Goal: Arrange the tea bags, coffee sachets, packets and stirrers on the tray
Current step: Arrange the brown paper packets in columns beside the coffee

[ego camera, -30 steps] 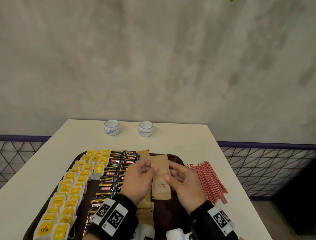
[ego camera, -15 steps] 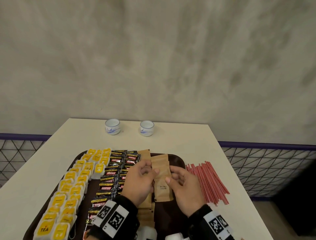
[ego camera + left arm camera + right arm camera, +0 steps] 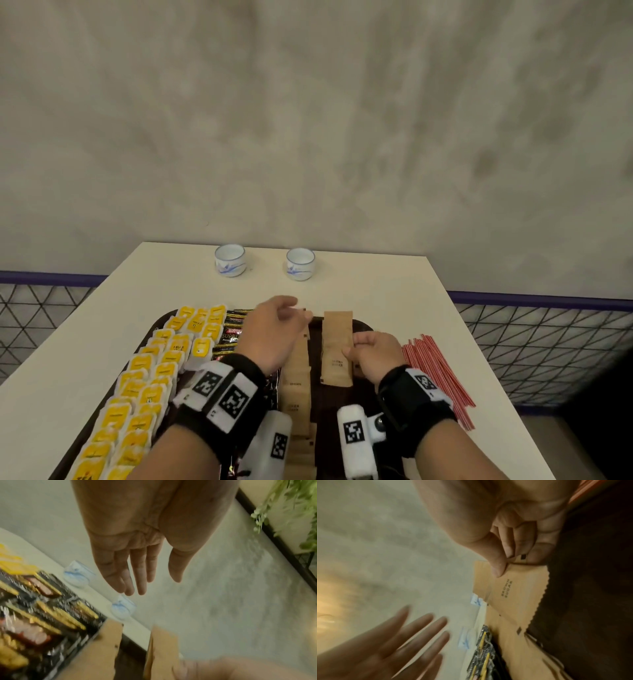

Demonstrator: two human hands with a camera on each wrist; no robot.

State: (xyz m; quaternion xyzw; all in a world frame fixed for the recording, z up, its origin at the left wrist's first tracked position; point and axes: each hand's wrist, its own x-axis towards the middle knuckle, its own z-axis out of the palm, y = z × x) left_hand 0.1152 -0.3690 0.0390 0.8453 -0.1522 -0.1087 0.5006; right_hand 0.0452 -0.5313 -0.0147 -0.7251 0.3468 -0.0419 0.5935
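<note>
Right hand (image 3: pixel 371 354): thumb and fingers pinch brown packet (image 3: pixel 337 346) by right edge, over tray (image 3: pixel 359 325), right of packet column (image 3: pixel 296 373).
Left hand (image 3: pixel 270 334): fingers straight, empty, above sachets (image 3: pixel 233 330).
Advice: lay packet parallel to column, edges aligned, release flat.

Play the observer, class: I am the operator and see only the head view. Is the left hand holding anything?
Observer: No. The left wrist view shows the left hand with its fingers straight and nothing in them.
Operator: How does the right hand grip the brown packet?
Observer: In the right wrist view the right hand pinches the brown packet at one edge, thumb on its printed face.
Operator: I cannot read that print.
Observer: The right wrist view shows it: BROWN SUGAR.
</note>
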